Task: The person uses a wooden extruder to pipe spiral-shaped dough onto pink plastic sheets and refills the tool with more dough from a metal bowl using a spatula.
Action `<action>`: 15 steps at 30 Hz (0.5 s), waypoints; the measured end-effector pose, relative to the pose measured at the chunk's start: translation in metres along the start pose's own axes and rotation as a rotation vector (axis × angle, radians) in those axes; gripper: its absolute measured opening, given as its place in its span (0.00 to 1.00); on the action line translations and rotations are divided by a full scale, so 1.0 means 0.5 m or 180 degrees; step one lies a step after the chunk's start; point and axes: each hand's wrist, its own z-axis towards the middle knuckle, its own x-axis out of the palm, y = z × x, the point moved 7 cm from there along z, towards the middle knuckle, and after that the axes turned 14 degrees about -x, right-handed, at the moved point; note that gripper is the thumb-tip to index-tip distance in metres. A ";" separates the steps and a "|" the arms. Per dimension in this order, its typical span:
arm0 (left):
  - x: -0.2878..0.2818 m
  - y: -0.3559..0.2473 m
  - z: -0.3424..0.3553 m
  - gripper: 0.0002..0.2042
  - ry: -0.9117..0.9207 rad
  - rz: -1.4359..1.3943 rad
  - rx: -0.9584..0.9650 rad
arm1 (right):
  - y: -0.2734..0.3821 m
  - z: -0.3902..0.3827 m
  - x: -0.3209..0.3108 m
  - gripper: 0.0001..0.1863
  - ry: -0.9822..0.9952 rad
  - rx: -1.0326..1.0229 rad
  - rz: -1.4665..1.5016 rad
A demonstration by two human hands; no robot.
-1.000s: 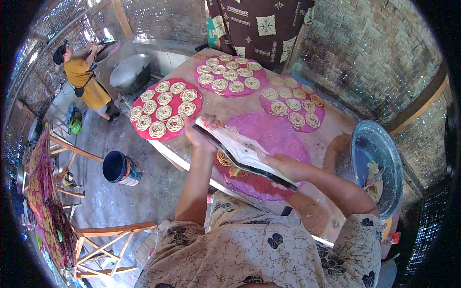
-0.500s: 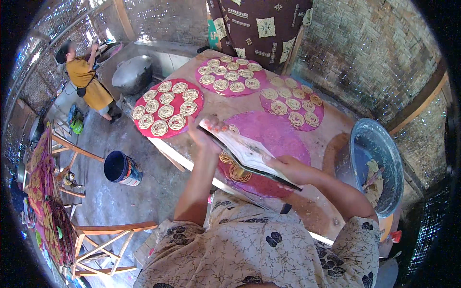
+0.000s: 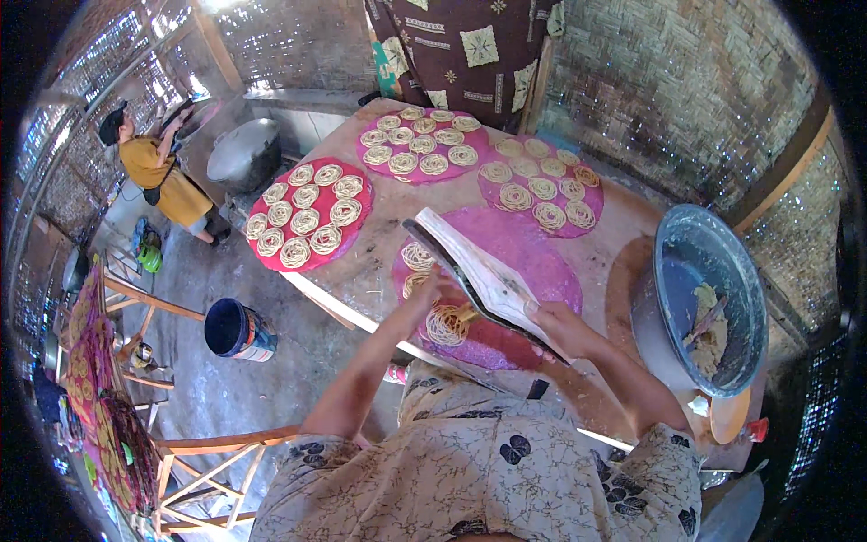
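Since half a second ago you have tipped the flat board [image 3: 483, 271] steeper and swung it across the near pink mat [image 3: 533, 262], so two more noodle coils [image 3: 449, 323] now show under its lower edge. Your left hand [image 3: 432, 291] is closed on the board's near-left edge; your right hand [image 3: 558, 327] grips its lower right end, fingers wrapped around it. Board is pale on its upper face, dark along the rim, tilted with the far end raised over the mat. Progress, as a judgement: three round pink mats are fully loaded, namely the left mat [image 3: 307, 217], the far mat [image 3: 423, 144] and the right mat [image 3: 542, 185], each packed with pale yellow spiral coils in neat rows. Near mat holds only a few coils at its left side; most of its surface is bare, so filling looks early here. Coils look thin-stranded, loosely wound, slightly frayed at the edges. Blue basin [image 3: 704, 298] at your right on the bench [image 3: 379, 271] holds a lump of dough. Another person [image 3: 158, 172] works at a pot well off to the left.
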 end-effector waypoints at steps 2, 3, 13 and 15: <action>0.032 0.018 -0.006 0.31 0.0304 0.0138 -0.0168 | -0.026 0.001 -0.005 0.24 -0.0018 -0.0053 0.0241; 0.048 0.002 -0.027 0.29 0.0366 0.0252 -0.0211 | -0.035 0.000 -0.008 0.24 -0.0033 -0.0077 0.0350; 0.012 0.028 0.020 0.25 -0.0331 0.1816 0.0099 | -0.039 0.016 -0.034 0.22 -0.0256 -0.0217 -0.0016; 0.024 -0.005 -0.021 0.24 -0.0751 0.2687 0.0847 | -0.039 0.015 -0.044 0.22 -0.0313 -0.0291 -0.0020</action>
